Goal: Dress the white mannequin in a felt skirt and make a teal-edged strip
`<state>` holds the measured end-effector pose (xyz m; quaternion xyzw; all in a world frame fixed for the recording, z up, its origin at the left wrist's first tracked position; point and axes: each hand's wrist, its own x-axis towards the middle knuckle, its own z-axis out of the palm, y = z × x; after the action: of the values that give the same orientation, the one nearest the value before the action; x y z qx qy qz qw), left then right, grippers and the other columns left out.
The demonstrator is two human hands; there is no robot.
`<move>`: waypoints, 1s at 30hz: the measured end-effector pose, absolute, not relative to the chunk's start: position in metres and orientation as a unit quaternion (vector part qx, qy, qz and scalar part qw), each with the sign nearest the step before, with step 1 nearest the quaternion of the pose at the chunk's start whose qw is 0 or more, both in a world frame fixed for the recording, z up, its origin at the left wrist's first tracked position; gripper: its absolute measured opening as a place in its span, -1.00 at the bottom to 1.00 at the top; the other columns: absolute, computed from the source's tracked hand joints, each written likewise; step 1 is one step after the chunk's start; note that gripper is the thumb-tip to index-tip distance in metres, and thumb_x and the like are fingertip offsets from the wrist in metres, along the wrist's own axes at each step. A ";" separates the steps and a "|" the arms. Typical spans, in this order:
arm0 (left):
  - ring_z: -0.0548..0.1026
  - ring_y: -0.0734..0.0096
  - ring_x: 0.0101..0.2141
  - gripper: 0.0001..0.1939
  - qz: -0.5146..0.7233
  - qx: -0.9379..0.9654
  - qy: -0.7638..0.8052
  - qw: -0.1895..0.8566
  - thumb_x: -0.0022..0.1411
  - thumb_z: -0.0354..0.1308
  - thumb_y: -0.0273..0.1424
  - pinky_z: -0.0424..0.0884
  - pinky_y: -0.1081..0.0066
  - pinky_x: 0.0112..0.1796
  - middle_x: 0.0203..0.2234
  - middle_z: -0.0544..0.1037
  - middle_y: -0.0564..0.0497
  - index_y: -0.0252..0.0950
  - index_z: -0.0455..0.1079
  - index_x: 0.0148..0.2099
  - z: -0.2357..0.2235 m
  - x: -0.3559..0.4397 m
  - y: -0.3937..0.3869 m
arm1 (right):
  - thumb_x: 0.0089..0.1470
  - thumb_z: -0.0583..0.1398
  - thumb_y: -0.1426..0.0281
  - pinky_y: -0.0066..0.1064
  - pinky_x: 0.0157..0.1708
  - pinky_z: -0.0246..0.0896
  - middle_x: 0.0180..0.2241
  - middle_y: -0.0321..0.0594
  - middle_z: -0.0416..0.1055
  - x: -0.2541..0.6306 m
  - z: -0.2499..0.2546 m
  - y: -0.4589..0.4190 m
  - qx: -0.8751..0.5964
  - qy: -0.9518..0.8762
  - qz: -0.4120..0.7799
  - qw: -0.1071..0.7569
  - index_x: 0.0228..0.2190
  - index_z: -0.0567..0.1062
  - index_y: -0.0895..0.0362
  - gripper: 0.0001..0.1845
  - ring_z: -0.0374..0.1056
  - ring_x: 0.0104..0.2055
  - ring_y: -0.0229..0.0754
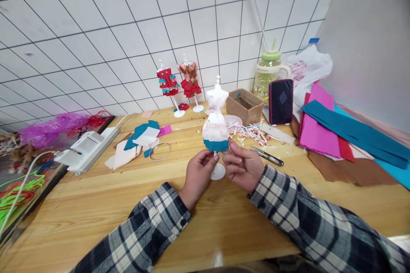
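While our left hand [199, 175] pinches the thin pole [215, 153] under the skirt, our right hand [244, 166] pinches the edge of the blue-green strip [216, 145] between thumb and first finger. Its other fingers curl in loosely. The little white doll form [218, 96] is right in front of us, upright between our hands, over the wooden table [208, 222]. We can't tell if its round foot [218, 172] touches the wood or is lifted a bit.

The doll form wears a pale pink skirt [215, 130], and the strip goes along the bottom of it. We think we are at the step of fitting that strip and making it sit flat. Our next move seems to need a soft pinch and a steady pole, so the strip stays even and doesn't tear or slip. We can't see the back, so we don't know if the strip goes all the way around.

Now for words! The green-topped bottle [265, 74] has big pale letters low down and tiny ones on its band, but we can't read them for sure. The plastic bag [310, 66] has pink print, too crumpled to read. The phone [281, 101] has a dark screen, and we find no words on it.
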<state>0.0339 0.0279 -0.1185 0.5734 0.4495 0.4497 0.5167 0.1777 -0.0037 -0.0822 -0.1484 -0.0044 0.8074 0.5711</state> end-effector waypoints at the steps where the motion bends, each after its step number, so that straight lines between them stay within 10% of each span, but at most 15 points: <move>1: 0.49 0.37 -0.37 -0.74 0.450 0.570 0.450 0.519 -0.01 0.31 -0.28 0.40 0.41 -0.30 -0.39 0.59 -0.01 -0.32 0.48 -0.26 -0.118 0.035 0.028 | -0.05 0.26 0.60 -0.76 -0.83 -0.22 -0.65 -0.55 0.09 0.177 -0.081 -0.004 -0.147 -0.008 0.806 0.573 -0.35 0.36 0.08 -0.75 0.00 -0.72 -0.52; 17: 0.51 0.32 -0.22 -0.70 0.427 0.572 0.421 0.560 0.10 0.24 -0.27 0.40 0.37 -0.16 -0.23 0.59 -0.07 -0.31 0.46 -0.13 -0.123 0.041 0.023 | 0.03 0.18 0.65 -0.80 -0.79 0.06 -0.63 -0.55 0.15 0.170 -0.076 -0.002 -0.209 0.063 0.742 0.634 -0.39 0.31 0.08 -0.76 0.09 -0.74 -0.54; 30: 0.50 0.32 -0.19 -0.70 0.420 0.575 0.403 0.574 0.12 0.22 -0.27 0.39 0.37 -0.13 -0.23 0.57 -0.09 -0.33 0.44 -0.13 -0.125 0.040 0.023 | 0.05 0.12 0.68 -0.75 -0.87 -0.20 -0.62 -0.54 0.08 0.170 -0.081 -0.001 -0.256 0.061 0.723 0.638 -0.39 0.27 0.06 -0.74 0.06 -0.75 -0.51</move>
<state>0.0402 0.0229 -0.1253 0.5754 0.4030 0.4203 0.5743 0.1701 -0.0013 -0.0813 -0.2557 0.0610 0.7234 0.6384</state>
